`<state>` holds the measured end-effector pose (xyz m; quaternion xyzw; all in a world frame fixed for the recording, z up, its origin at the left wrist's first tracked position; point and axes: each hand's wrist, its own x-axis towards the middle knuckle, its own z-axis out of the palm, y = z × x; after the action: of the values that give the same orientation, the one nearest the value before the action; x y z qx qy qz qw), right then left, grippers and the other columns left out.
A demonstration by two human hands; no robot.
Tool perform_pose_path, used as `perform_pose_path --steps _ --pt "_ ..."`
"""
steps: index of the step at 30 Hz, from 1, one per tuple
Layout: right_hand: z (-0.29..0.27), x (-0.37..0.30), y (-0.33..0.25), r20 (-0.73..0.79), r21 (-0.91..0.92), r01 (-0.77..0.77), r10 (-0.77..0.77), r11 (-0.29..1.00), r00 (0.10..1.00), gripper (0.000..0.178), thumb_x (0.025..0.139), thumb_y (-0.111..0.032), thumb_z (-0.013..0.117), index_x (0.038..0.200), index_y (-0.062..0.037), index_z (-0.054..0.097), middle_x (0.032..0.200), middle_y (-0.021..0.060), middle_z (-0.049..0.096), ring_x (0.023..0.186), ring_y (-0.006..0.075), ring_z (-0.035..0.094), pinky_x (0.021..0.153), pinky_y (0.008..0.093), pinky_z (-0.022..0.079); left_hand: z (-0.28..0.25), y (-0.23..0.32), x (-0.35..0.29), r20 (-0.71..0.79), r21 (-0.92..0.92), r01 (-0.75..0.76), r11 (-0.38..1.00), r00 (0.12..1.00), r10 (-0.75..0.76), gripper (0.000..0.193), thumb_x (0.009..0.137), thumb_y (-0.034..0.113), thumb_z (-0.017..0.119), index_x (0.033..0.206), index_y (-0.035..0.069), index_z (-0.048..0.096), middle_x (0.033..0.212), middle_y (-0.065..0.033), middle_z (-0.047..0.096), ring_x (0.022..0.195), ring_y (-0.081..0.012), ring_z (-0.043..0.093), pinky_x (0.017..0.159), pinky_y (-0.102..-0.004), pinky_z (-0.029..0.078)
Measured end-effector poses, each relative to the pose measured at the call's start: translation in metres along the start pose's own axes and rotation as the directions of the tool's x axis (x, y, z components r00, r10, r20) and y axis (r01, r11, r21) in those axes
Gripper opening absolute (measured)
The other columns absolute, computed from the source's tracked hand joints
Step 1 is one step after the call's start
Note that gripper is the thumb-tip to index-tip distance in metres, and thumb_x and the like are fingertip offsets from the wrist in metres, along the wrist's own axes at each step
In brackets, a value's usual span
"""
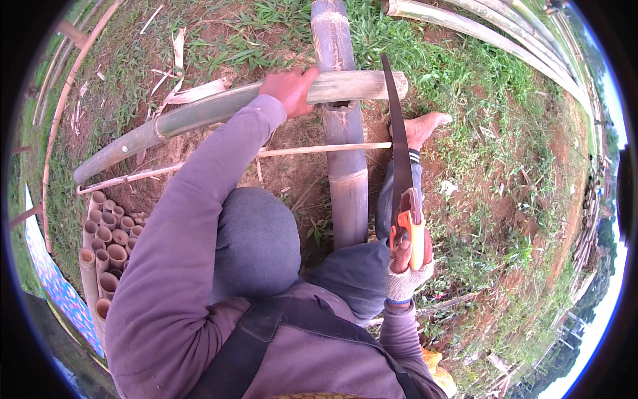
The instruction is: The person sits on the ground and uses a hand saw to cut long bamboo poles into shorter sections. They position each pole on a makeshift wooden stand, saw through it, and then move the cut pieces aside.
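My left hand (289, 92) is closed on a green bamboo pole (159, 128), pressing it down where it lies across a thick, greyish bamboo log (347, 199). A dark opening shows in the log just below the pole. In my right hand (411, 269), which wears a pale knit glove with the fingertips bare, is the orange grip of a handsaw (402, 156). Its long dark blade points away from me and passes over the pole's right end. Whether the teeth touch the bamboo I cannot tell.
A thin bamboo strip (292, 151) crosses the log nearer to me. My bare foot (425, 128) rests right of the blade. Several cut bamboo tubes (109, 236) stand bundled at left. Long bamboo poles (485, 33) lie far right. Split pieces (199, 92) litter the ground.
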<state>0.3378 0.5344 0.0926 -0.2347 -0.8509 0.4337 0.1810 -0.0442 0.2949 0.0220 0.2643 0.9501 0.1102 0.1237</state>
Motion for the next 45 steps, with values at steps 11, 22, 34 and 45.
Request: perform_pose_path --steps 11,22,34,45 --pt "0.048 0.091 -0.047 -0.054 0.028 0.198 -0.196 0.980 0.979 0.035 0.105 -0.023 0.071 0.128 0.0019 0.069 0.106 0.0177 0.077 0.091 0.0309 0.075 0.084 0.0424 0.059 -0.010 0.002 0.004 -0.016 0.022 -0.019 1.000 1.000 0.019 0.080 0.085 0.046 0.087 0.151 0.020 0.050 0.128 -0.0190 0.070 0.110 -0.0425 0.074 0.094 -0.0547 0.061" --pt "0.073 0.141 -0.057 -0.033 0.282 0.029 -0.021 0.959 0.999 0.029 0.106 -0.018 0.072 0.124 0.0053 0.070 0.098 0.0133 0.076 0.090 0.0189 0.071 0.080 0.0360 0.057 0.000 0.007 0.006 0.002 0.018 -0.042 0.999 0.999 0.042 0.082 0.085 0.044 0.087 0.153 0.020 0.049 0.126 -0.0190 0.071 0.112 -0.0429 0.074 0.094 -0.0540 0.061" --pt "-0.007 0.035 -0.011 -0.020 0.015 -0.011 0.012 1.000 1.000 0.049 0.103 -0.038 0.071 0.129 0.0046 0.070 0.111 0.0188 0.077 0.098 0.0286 0.076 0.086 0.0416 0.059 0.002 0.001 0.001 0.012 -0.004 -0.015 1.000 1.000 0.015 0.084 0.082 0.043 0.090 0.152 0.020 0.050 0.127 -0.0190 0.070 0.110 -0.0425 0.074 0.093 -0.0549 0.061" --pt "0.061 0.148 -0.063 -0.015 0.201 0.120 -0.120 0.972 0.993 0.030 0.105 -0.022 0.072 0.124 0.0014 0.074 0.093 0.0098 0.076 0.081 0.0131 0.069 0.072 0.0302 0.054 0.010 -0.001 -0.063 -0.404 -0.028 -0.387 0.922 0.848 0.343 0.085 0.083 0.054 0.086 0.152 0.014 0.056 0.138 -0.0150 0.063 0.134 -0.0402 0.058 0.118 -0.0538 0.043"
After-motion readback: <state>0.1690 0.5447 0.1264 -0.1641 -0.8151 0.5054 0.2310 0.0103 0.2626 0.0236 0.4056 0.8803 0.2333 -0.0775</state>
